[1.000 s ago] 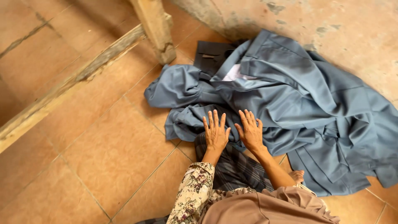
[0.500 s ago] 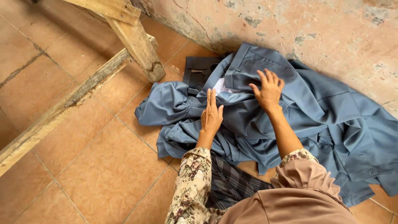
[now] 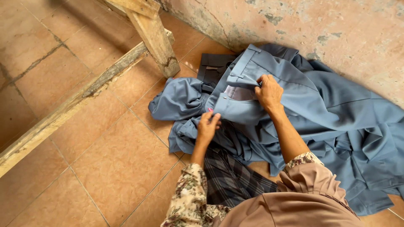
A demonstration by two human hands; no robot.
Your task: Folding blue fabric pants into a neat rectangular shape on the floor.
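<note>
Blue-grey trousers [image 3: 294, 92], lower right cut off by frame; left hand [image 3: 207, 126] and right hand [image 3: 268, 91] now pinch waistband, previously flat.

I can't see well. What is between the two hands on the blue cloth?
In the head view, a pale grey lining patch of the blue-grey trousers lies between the left hand and right hand.

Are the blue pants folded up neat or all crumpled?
Crumpled. The blue pants lie bunched on the floor; left hand and right hand grip the waistband.
</note>
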